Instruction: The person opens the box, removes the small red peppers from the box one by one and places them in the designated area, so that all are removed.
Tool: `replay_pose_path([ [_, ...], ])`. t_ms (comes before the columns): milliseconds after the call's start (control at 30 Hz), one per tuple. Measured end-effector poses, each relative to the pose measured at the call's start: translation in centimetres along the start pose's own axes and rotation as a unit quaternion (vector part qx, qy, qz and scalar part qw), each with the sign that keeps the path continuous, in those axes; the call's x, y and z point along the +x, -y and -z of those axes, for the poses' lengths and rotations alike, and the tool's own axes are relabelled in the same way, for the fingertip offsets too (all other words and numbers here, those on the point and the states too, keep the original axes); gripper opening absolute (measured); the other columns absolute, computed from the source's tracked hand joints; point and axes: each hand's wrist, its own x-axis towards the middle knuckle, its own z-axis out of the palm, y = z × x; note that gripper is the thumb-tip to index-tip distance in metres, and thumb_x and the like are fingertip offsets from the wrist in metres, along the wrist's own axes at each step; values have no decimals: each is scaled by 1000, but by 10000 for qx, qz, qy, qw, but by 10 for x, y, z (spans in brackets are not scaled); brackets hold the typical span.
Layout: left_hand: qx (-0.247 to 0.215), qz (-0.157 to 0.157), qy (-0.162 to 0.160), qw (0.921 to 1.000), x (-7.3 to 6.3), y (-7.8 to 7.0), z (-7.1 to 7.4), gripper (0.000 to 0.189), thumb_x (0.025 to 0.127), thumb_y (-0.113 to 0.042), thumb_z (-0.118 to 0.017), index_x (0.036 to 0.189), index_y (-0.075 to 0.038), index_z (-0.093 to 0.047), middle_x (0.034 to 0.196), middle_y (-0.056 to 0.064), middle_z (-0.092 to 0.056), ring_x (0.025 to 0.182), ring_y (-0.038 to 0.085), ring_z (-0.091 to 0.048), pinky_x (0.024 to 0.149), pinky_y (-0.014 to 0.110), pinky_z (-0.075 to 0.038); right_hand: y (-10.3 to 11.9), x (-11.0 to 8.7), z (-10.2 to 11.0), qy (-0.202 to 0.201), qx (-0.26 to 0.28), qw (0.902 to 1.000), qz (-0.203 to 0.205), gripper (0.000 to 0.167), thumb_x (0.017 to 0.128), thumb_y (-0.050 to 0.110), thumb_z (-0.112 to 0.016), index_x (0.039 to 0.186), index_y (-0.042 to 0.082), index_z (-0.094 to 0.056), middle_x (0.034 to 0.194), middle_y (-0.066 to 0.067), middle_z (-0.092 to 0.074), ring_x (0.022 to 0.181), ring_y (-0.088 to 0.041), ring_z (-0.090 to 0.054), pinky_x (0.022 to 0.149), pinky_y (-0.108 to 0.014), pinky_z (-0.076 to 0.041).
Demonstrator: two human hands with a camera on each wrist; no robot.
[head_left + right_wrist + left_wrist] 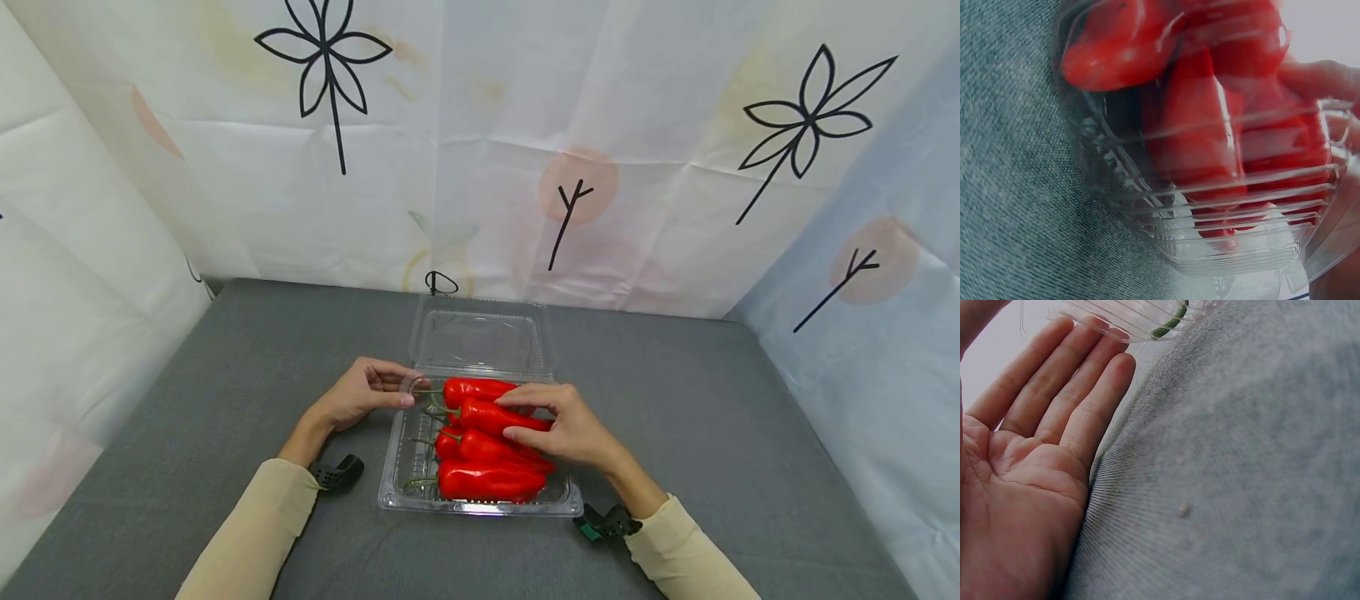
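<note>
You have a clear plastic tray (pixel 480 507) of red peppers on a grey surface (pixel 675 417), its lid (pixel 480 342) laid back toward the surface's far edge. Your right grip (pixel 568 425) holds one pepper (pixel 491 415) in the tray's far half, narrowed on it with the thumb on the near side and the fingers on the far side. That pepper's long axis runs left to right, its stem (pixel 438 411) pointing to the tray's left edge and its tip to the right edge, angled slightly toward the near right corner.

Around it, a far pepper (pixel 472 388) lies along the tray's far edge, a middle pepper (pixel 495 450) slants toward the near right corner, and a front pepper (pixel 491 482) runs almost parallel to the near edge. All three stems point left.

Your left grip (pixel 363 393) is wide, fingers almost straight, their tips touching the tray by its far left corner.

Your right hand hides the held pepper's tip and part of the far pepper. More red shows beneath, too covered to count. The left wrist view cuts off most of the tray; the right wrist view is blurred through its ridged wall.
</note>
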Motion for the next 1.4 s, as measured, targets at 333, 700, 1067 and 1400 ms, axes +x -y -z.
replay_pose_path([
  [333,-24,-15,5,10000,0,1,1,43,89,4,-74,126,19,-59,122,21,-70,113,26,-69,92,35,-57,0,-1,-2,-190,169,9996,-123,32,86,3,-80,117,2,-74,114,-10,-73,100,-21,-67,68,-35,-60],
  [700,-7,3,10,10000,0,3,1,43,89,4,-74,126,20,-58,123,25,-68,112,26,-69,92,36,-56,3,2,-4,-245,293,9992,-79,33,80,-13,-77,112,-9,-73,110,-21,-73,100,-25,-69,72,-31,-61],
  [1067,-44,-63,62,10000,1,0,0,43,89,4,-74,126,20,-58,122,21,-69,113,25,-69,91,35,-57,-3,-1,-1,-311,716,9969,-56,29,87,-5,-76,115,-3,-75,114,-16,-73,107,-21,-68,76,-36,-62],
  [1400,-76,-105,82,9999,1,1,1,42,89,4,-74,125,19,-59,122,23,-69,115,34,-67,91,35,-57,0,-1,2,-583,1060,9922,-284,30,85,-10,-75,114,-5,-74,116,-18,-72,112,-18,-66,74,-35,-62],
])
